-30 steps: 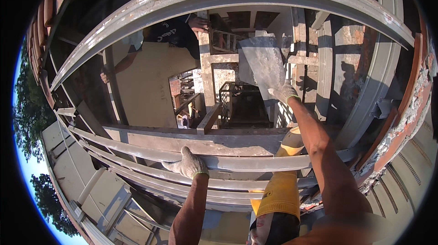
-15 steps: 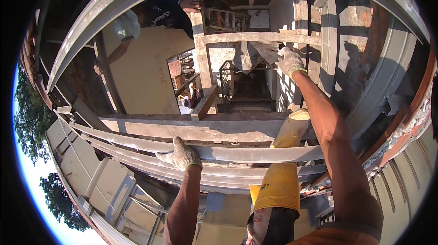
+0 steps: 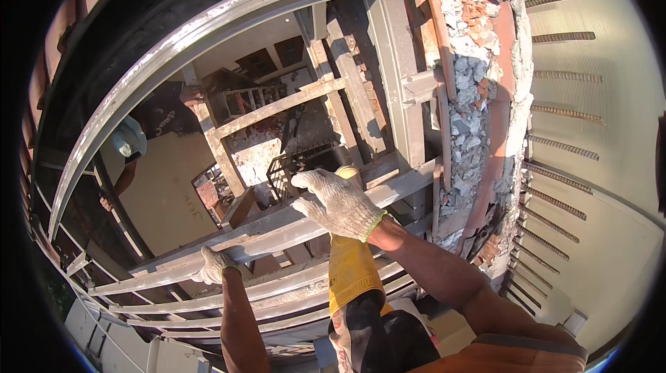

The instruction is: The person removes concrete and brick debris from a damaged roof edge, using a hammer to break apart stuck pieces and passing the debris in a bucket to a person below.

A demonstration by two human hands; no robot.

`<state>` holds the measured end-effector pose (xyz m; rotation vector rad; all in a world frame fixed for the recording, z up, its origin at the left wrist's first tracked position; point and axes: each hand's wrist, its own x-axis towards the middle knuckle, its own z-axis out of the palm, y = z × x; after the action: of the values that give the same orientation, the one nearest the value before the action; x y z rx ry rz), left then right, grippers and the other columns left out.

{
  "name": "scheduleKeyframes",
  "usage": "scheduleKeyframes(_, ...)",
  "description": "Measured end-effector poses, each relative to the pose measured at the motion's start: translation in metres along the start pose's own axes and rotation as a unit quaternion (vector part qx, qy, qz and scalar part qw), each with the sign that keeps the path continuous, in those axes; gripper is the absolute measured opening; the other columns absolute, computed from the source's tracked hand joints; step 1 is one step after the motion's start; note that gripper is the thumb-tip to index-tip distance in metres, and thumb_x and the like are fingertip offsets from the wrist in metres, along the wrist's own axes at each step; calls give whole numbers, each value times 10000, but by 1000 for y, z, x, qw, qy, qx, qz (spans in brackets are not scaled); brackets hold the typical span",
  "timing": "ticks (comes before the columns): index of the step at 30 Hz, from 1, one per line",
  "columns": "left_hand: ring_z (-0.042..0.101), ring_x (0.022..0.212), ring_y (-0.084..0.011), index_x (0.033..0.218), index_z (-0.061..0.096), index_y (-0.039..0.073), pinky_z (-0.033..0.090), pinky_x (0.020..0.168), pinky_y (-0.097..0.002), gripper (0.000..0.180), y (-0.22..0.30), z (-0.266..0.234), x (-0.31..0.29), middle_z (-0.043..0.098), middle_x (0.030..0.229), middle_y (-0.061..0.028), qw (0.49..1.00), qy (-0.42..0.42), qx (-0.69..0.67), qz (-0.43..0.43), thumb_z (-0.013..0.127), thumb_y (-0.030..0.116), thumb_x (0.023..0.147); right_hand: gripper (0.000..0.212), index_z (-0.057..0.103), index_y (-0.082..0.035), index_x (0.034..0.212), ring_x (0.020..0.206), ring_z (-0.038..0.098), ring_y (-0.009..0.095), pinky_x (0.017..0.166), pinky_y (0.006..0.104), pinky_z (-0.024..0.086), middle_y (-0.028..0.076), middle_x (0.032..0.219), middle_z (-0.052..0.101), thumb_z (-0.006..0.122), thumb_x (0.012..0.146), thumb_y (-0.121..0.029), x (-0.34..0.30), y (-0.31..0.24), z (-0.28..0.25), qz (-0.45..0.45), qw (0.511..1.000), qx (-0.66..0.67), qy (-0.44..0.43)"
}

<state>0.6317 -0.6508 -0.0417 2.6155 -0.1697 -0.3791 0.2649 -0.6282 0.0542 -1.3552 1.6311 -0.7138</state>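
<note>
A long grey metal beam (image 3: 277,240) crosses in front of me, slanting up to the right. My left hand (image 3: 213,266), in a knitted work glove, is closed around this beam toward its left part. My right hand (image 3: 340,205), gloved the same way, hovers at the beam's right half with thumb and fingers apart. Nothing shows between those fingers; whether the palm touches the beam is hidden. A yellow boot (image 3: 352,272) stands below my right hand. Part of another yellow boot (image 3: 349,174) shows just beyond that hand.
Beyond the beam, a deep opening drops past a crossbar (image 3: 277,108) and railings. A person in a pale helmet (image 3: 130,138) stands lower left, one hand on a post (image 3: 216,140). Right, a broken brick wall (image 3: 468,116) has protruding rebar (image 3: 565,36). More rails (image 3: 257,294) lie nearer.
My view has swung right, toward the broken wall. My right hand has come back from the far frame to the near beam, its fingers spread. The left hand stays at the beam.
</note>
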Motion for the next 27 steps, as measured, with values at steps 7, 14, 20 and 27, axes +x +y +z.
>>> scheduleKeyframes(7,732,1048,-397,1624,210,4,607,908,-520,1151,2,-10,16,664,1306,-273,993,13,108,38,857,545,841,537,607,-17,1375,1191,679,401,1045,482,559,232,1305,672,739,997,-376,-204,-20,-80,131,976,31,173)
scheduleKeyframes(14,361,1524,-430,1658,311,76,348,1237,-541,1039,10,-44,-190,335,1657,-220,835,-210,182,475,817,542,879,730,489,-32,1451,1344,553,445,1097,535,494,265,1430,555,824,892,-359,-295,111,-233,304,877,-172,330)
scheduleKeyframes(20,377,1514,-440,1601,401,15,314,1265,-513,967,25,-20,-411,363,1625,-272,635,-429,65,640,885,356,837,1045,367,-68,1624,1433,500,438,1168,557,441,241,1572,485,834,828,-556,-150,96,-360,210,883,-200,368)
scheduleKeyframes(27,295,1537,-470,1627,362,37,245,1253,-613,978,122,20,-575,308,1629,-286,471,-344,-99,806,874,385,869,1126,520,-18,1505,1347,578,463,1130,547,468,294,1445,588,652,799,-884,-24,120,-424,271,871,-183,366)
